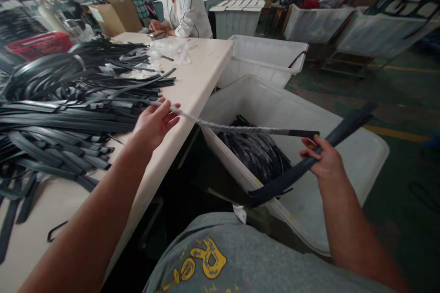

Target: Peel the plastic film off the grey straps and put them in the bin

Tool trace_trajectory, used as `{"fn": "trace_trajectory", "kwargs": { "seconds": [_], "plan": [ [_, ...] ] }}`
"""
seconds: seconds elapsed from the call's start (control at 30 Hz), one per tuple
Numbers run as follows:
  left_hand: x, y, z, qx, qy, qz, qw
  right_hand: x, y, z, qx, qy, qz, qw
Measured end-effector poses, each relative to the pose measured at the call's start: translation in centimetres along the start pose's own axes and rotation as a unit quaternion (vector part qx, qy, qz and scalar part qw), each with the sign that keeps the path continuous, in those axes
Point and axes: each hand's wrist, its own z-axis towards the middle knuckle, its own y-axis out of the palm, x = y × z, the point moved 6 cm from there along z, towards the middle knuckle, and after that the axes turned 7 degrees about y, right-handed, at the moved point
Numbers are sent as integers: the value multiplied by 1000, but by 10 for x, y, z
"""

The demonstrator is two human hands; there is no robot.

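So over on our left there's a big messy heap of dark strips [62,119] spread across the pale table [192,82], loads of them bent into loops, and a red basket [41,45] sits behind the heap. Next along, an open cardboard box [118,11] is near the far end, and some crumpled clear plastic [170,50] lies on the tabletop. Our left hand [156,123] is up over the table edge, fingers pinching one end of a thin, pale twisted length [227,127]. Across from us a person in a white jacket [187,7] leans on the far edge, hands together. The twisted length runs pretty much straight out to the right, above the big white bin [354,155], and turns into a flat dark end at our other hand. Down in that bin there's a pile of dark pieces [257,151], and another white bin [264,57] stands just behind it. Our right hand [326,158] has its fingers closed around a bundle of flat dark strips [292,176], held slantwise over the bin, with that dark end at the fingertips too.
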Motion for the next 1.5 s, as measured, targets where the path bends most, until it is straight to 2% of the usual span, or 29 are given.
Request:
{"fn": "trace_trajectory", "kwargs": {
  "seconds": [0.07,0.13,0.2,0.3,0.37,0.43,0.5,0.53,0.63,0.73,0.87,0.97,1.07,1.17,1.3,1.37,1.5],
  "plan": [
    [-14,32,24,-23,-18,-9,1000,24,-26,4,58,64,41,995],
    [-35,44,31,-5,-26,12,1000,54,-41,4,105,131,79,983],
    [-60,39,22,12,-47,33,998,80,-45,2,133,178,105,969],
    [-94,9,-11,7,-95,44,994,103,-32,-1,129,223,140,956],
    [-106,-18,-38,1,-112,47,993,105,-12,-1,100,236,162,953],
    [-112,-43,-64,-3,-124,49,991,96,18,-5,51,240,179,953],
    [-114,-61,-88,-7,-128,56,990,78,61,-15,-44,231,190,953],
    [-114,-66,-98,-9,-126,61,990,65,89,-24,-118,216,191,950],
    [-109,-71,-127,-24,-112,78,990,25,174,-72,-352,169,162,906],
    [-95,-67,-149,-44,-86,76,992,0,241,-130,-487,167,120,849],
    [-68,-74,-166,-27,-16,32,999,-21,303,-192,-620,100,30,777],
    [-52,-99,-175,30,35,14,999,-24,333,-221,-668,44,-38,742],
    [-42,-132,-189,123,61,14,990,-15,354,-243,-699,30,-75,711],
    [-35,-160,-207,177,77,34,981,-6,371,-263,-721,17,-101,686],
    [-21,-186,-235,224,124,161,953,-1,382,-289,-736,28,-133,663],
    [-20,-196,-247,238,121,184,946,-4,385,-302,-750,21,-154,643],
    [-29,-212,-257,236,84,177,952,-19,399,-318,-771,-80,-194,601]
  ]
}}
